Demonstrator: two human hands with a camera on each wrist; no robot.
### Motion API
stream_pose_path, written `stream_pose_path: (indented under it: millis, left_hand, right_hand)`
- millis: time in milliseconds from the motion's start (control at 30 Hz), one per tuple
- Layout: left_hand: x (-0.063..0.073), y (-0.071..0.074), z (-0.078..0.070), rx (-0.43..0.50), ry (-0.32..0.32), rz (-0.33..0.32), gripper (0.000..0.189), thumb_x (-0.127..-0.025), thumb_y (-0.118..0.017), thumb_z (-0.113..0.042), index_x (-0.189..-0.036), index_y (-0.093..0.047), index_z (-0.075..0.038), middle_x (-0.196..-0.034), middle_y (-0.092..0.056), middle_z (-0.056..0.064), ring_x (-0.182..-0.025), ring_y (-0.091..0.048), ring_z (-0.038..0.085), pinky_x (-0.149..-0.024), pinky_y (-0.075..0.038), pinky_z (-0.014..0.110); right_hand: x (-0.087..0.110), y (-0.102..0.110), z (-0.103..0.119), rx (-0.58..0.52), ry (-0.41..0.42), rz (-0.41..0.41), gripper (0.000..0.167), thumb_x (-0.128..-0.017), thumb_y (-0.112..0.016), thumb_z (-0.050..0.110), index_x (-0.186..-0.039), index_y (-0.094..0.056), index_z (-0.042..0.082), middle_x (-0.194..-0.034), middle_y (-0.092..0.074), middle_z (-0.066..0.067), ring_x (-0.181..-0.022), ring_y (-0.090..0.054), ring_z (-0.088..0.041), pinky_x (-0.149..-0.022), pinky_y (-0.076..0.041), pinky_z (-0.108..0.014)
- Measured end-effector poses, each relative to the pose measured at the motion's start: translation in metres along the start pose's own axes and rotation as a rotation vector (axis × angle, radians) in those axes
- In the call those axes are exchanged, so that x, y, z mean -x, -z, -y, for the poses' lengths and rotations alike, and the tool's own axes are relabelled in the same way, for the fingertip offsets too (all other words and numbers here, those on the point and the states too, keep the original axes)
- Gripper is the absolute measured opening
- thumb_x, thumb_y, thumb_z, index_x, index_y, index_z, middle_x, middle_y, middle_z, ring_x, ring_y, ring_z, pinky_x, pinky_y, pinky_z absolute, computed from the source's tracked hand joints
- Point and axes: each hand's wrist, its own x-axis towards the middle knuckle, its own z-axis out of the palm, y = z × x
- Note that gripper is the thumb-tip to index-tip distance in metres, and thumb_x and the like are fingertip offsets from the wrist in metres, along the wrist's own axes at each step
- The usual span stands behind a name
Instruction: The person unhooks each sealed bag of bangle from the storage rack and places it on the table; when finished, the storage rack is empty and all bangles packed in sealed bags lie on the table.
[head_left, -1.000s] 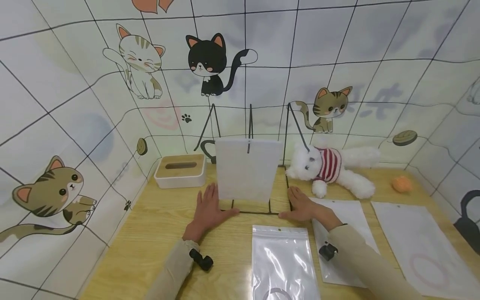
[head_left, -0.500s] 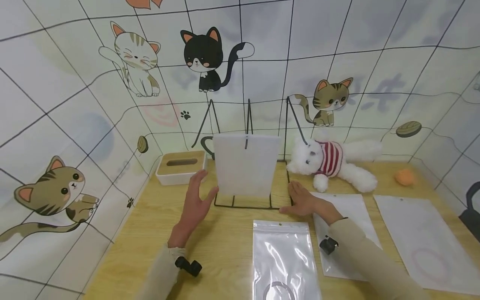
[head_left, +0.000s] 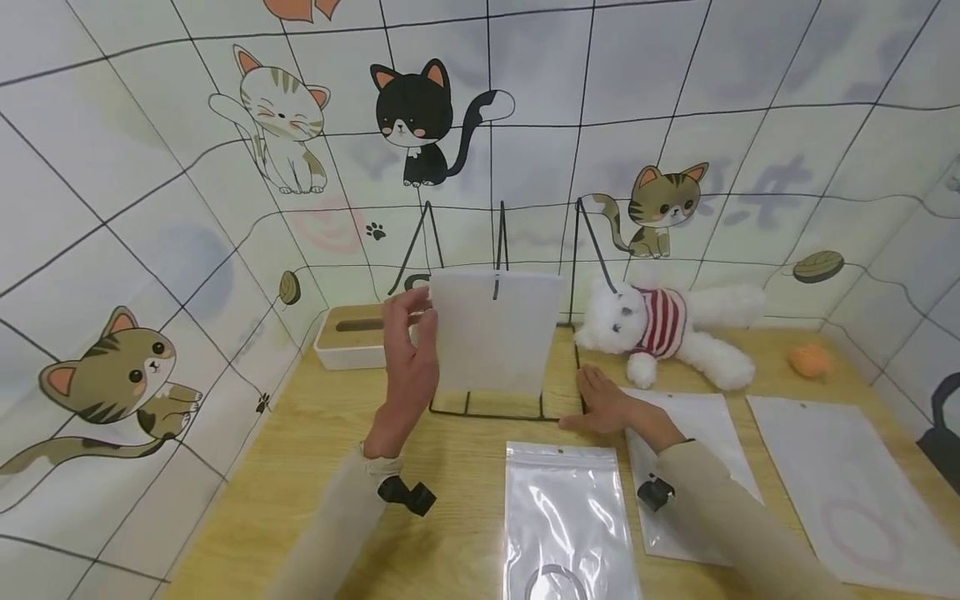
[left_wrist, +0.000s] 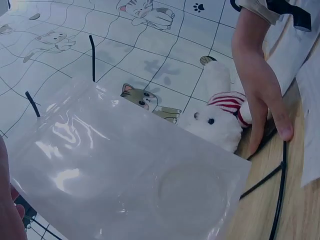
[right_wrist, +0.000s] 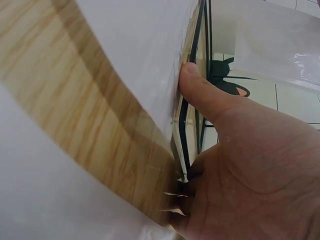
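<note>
A black wire rack (head_left: 495,416) stands on the table, and a translucent white zip bag (head_left: 495,342) hangs from its middle prong. My left hand (head_left: 408,358) is raised at the bag's left edge, thumb and fingers loosely curved with a gap between them. Only a sliver of that hand shows at the left of the left wrist view, where the bag (left_wrist: 110,165) bears a faint ring. My right hand (head_left: 603,408) rests low at the rack's front right corner. In the right wrist view its thumb (right_wrist: 200,87) touches the black wire, fingers extended down beside it.
A clear zip bag (head_left: 562,508) lies front centre; two more white bags (head_left: 686,467) (head_left: 840,467) lie to the right. A plush toy (head_left: 663,325) in a striped shirt, an orange lump (head_left: 810,360) and a tissue box (head_left: 348,346) stand along the back.
My left hand has lifted off the rack's front left corner and risen to the bag's left edge, its fingers bending. My right hand has stayed at the rack's base.
</note>
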Motion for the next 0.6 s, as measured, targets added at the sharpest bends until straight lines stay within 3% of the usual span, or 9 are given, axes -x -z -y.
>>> stream_pose_path:
  millis: [167,300,433,600]
  left_hand:
    - [-0.003,-0.009,0.01,0.025,0.03,-0.064,0.027,-0.102,-0.054,-0.013,-0.126,-0.055,0.0,-0.114,-0.057,0.016,-0.105,-0.053,0.018,-0.091,-0.043,0.029]
    - [0.0,-0.01,0.003,0.043,0.104,-0.06,0.025,-0.103,-0.056,-0.021,-0.118,-0.06,-0.001,-0.108,-0.064,0.013,-0.1,-0.059,0.014,-0.084,-0.048,0.02]
    - [0.004,-0.017,-0.002,0.071,0.148,0.007,0.03,-0.106,-0.05,-0.029,-0.111,-0.062,-0.002,-0.11,-0.07,0.011,-0.098,-0.066,0.018,-0.077,-0.056,0.027]
    - [0.004,-0.026,-0.007,0.094,0.163,0.057,0.028,-0.109,-0.043,-0.024,-0.112,-0.059,-0.001,-0.106,-0.07,0.015,-0.085,-0.07,0.029,-0.072,-0.058,0.038]
  right_hand:
    - [0.003,0.001,0.001,-0.008,0.021,-0.001,0.106,-0.096,-0.06,0.05,-0.149,-0.003,-0.022,-0.157,0.004,-0.043,-0.148,0.003,-0.055,-0.121,-0.005,-0.063]
    - [0.003,-0.001,0.0,0.011,0.016,0.021,0.109,-0.096,-0.058,0.054,-0.15,-0.002,-0.021,-0.157,0.005,-0.043,-0.148,0.004,-0.055,-0.122,-0.006,-0.062]
    - [0.006,-0.001,-0.003,0.01,0.001,0.016,0.108,-0.096,-0.059,0.053,-0.15,-0.002,-0.021,-0.157,0.005,-0.043,-0.148,0.004,-0.055,-0.122,-0.006,-0.062]
    - [0.008,0.0,-0.003,0.01,0.007,-0.004,0.107,-0.096,-0.059,0.051,-0.15,-0.003,-0.022,-0.157,0.004,-0.043,-0.148,0.003,-0.055,-0.122,-0.007,-0.062]
